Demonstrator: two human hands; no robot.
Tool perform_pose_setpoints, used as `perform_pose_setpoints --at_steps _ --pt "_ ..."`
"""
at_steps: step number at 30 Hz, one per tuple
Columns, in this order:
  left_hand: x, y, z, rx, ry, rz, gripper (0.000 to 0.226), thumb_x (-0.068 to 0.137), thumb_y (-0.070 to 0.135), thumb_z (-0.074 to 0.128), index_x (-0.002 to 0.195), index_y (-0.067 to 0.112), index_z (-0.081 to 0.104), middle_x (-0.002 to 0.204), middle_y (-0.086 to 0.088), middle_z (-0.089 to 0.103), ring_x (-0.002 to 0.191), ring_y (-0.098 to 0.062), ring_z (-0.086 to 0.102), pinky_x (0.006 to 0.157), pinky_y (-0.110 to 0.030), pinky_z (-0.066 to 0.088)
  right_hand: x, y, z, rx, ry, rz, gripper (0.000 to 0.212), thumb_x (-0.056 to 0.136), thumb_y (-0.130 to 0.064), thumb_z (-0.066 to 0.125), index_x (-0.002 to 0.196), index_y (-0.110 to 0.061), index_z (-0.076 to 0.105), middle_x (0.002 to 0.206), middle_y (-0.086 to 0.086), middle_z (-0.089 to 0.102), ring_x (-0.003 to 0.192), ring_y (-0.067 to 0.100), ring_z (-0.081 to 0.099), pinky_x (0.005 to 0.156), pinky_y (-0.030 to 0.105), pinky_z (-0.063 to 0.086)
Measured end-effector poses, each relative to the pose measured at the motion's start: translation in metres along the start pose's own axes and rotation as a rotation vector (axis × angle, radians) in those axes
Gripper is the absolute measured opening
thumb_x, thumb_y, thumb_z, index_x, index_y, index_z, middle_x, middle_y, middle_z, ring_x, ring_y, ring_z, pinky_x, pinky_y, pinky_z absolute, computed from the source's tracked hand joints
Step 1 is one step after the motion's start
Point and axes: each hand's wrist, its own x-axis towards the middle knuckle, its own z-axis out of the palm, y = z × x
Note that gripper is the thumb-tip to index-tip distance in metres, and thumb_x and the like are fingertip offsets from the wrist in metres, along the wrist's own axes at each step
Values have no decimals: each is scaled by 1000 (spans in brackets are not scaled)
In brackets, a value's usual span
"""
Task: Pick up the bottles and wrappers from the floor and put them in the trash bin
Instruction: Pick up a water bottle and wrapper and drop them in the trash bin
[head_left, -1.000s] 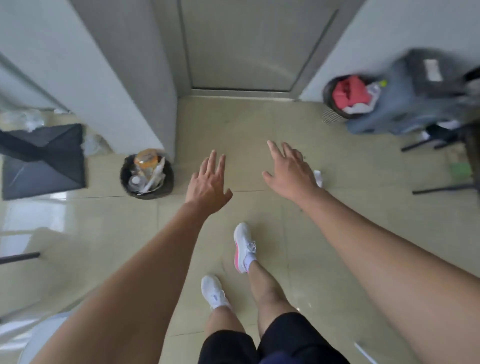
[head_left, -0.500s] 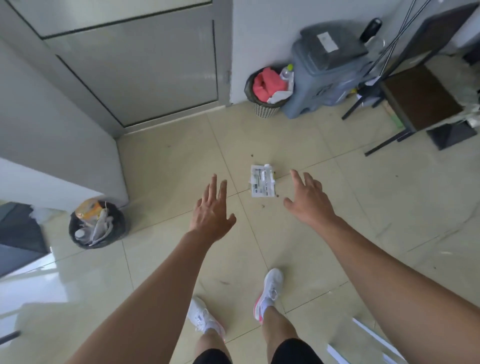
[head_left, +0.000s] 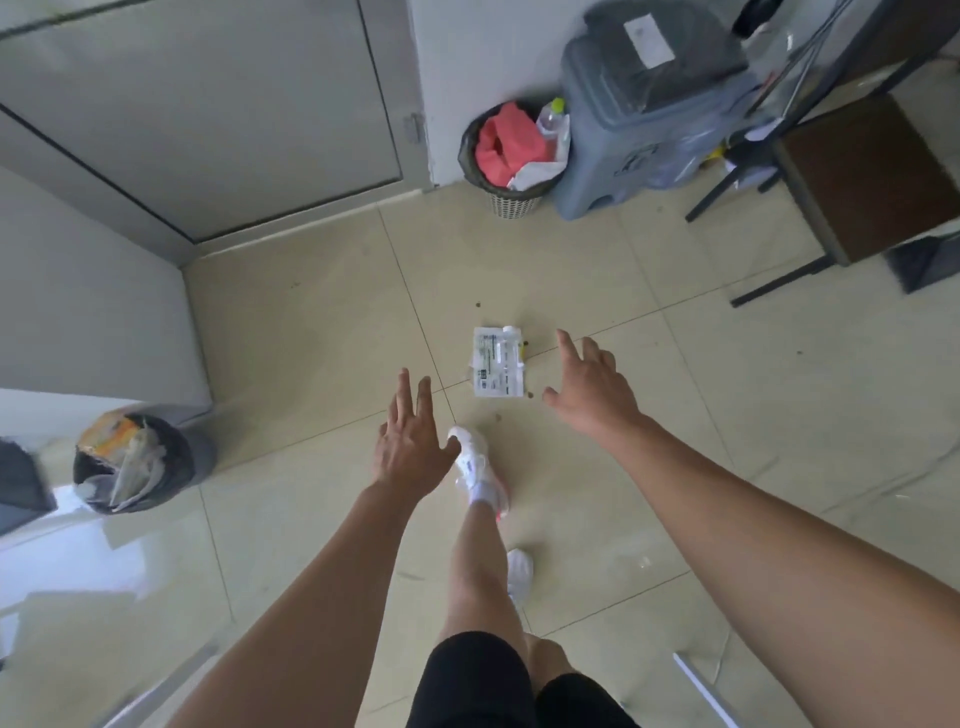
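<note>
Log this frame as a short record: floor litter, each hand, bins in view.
floor litter: one white wrapper, flat on the tiles, untouched
left hand: open, empty, over the floor
right hand: open, empty, just right of the wrapper
bins: black bin at left, stuffed; mesh bin by the wall holding a bottle; grey bin beside it

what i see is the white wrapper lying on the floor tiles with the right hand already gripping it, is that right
Not quite. The wrapper does lie on the floor tiles, but the right hand is not gripping it. That hand is open with its fingers spread, beside the wrapper with bare floor showing between them. The head view shows this.
</note>
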Motion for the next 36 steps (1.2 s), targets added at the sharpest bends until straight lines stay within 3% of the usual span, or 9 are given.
perform_pose_setpoints --at_steps 8,14,19,24,27,30,33,36 --pt "181 -16 85 -32 -135 -64 102 88 48 67 164 15 8 172 -9 -12 154 -33 20 111 -51 40 183 18 49 -110 -138 -35 84 95 -38 61 163 -21 14 157 15 30 139 37 34 101 49 47" --pt "311 -1 188 -130 -191 -32 104 84 44 72 163 24 8 172 -1 -8 152 -30 24 111 -51 43 322 66 143 -147 -243 -36 83 94 -35 60 162 -21 15 149 13 37 135 36 37 98 47 45" --pt "404 1 310 -425 -168 -386 96 86 31 74 162 23 17 172 -3 -3 154 -32 18 113 -51 40 428 96 265 -25 -345 -4 90 93 -32 65 163 -22 9 152 14 35 138 37 36 100 47 42" --pt "478 -29 423 -456 -188 -572 92 89 20 72 160 19 14 171 -5 -3 155 -32 13 116 -56 37 511 118 367 336 -326 237 103 89 -39 74 162 -22 3 152 17 36 135 40 46 101 48 47" --pt "516 -54 464 -436 -110 -650 90 89 24 76 158 15 19 165 -8 17 148 -33 28 114 -52 40 552 124 407 406 -289 300 114 84 -51 77 162 -17 1 155 17 33 138 40 44 102 49 48" --pt "543 -68 490 -372 -14 -672 90 77 40 86 147 15 34 144 -8 39 130 -29 43 105 -46 44 586 126 434 516 -276 375 117 80 -56 80 161 -13 8 157 15 36 138 38 46 107 53 47" --pt "558 -66 507 -274 7 -649 87 70 47 89 134 16 40 128 -6 47 119 -27 48 97 -42 44 604 127 451 564 -292 406 105 76 -55 83 151 -11 25 144 12 49 124 33 58 95 47 54" --pt "566 -61 517 -252 23 -700 76 74 46 88 130 17 46 122 -5 54 114 -26 53 95 -41 44 610 128 459 575 -303 396 89 74 -54 84 137 -13 38 126 5 58 95 20 61 61 31 47"
